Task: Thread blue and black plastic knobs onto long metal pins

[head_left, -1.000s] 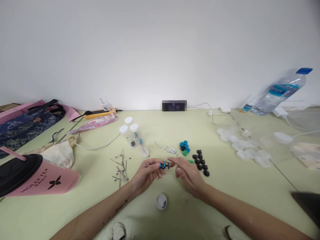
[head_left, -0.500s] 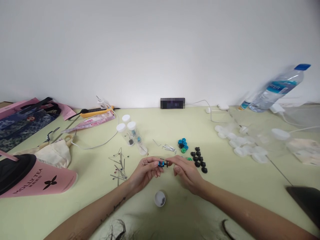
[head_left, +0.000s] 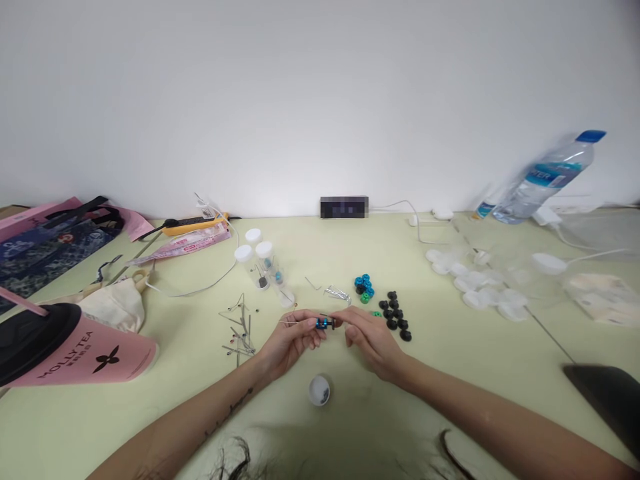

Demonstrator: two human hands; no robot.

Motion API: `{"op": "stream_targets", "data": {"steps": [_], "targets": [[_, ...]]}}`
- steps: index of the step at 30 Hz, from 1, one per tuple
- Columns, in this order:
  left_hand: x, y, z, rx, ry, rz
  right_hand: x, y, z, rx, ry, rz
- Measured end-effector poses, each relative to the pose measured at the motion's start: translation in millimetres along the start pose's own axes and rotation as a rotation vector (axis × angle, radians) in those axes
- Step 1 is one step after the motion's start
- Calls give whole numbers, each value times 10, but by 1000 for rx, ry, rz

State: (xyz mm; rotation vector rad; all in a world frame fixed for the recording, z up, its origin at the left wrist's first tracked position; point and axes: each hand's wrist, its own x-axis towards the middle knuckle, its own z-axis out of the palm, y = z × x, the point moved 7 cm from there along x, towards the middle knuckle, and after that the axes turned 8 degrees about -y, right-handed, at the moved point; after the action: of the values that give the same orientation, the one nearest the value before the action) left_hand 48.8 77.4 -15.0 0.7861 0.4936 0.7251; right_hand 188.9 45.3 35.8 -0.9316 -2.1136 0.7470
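Observation:
My left hand (head_left: 286, 343) pinches a small blue metal piece with a black disc-like end (head_left: 325, 323) between thumb and fingers. A thin metal rod (head_left: 289, 323) sticks out leftward from the same grip. My right hand (head_left: 375, 341) is at the black end, fingers bent and index fingertip against or just beside it. A short thin dark sliver shows by that fingertip; what the right fingers pinch is too small to make out. Below the hands stands a small white cap (head_left: 319, 391) with tiny grey parts inside.
Black knobs (head_left: 393, 314), blue and green pieces (head_left: 365, 287) and L-shaped hex keys (head_left: 337, 293) lie beyond my right hand. Metal rods (head_left: 241, 333) and capped clear tubes (head_left: 265, 250) are at left, near a pink cup (head_left: 100, 353). White lids (head_left: 483, 290) and a water bottle (head_left: 550, 177) are right.
The view has shifted slightly. Both hands keep the same hold on the blue piece, with only slight finger movement.

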Motion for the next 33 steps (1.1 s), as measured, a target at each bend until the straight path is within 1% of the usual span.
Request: {"op": "stream_targets", "data": {"steps": [16,26,33], "targets": [[-1,-15,-12,-16,14,-12,-13,26,-7,5,8,12],[6,-11,-14,-19,-6,-28,-8,62,-18,14,10,50],[-6,12,22,-2,-28,-25,4,37,-6,-40,-1,24]]}}
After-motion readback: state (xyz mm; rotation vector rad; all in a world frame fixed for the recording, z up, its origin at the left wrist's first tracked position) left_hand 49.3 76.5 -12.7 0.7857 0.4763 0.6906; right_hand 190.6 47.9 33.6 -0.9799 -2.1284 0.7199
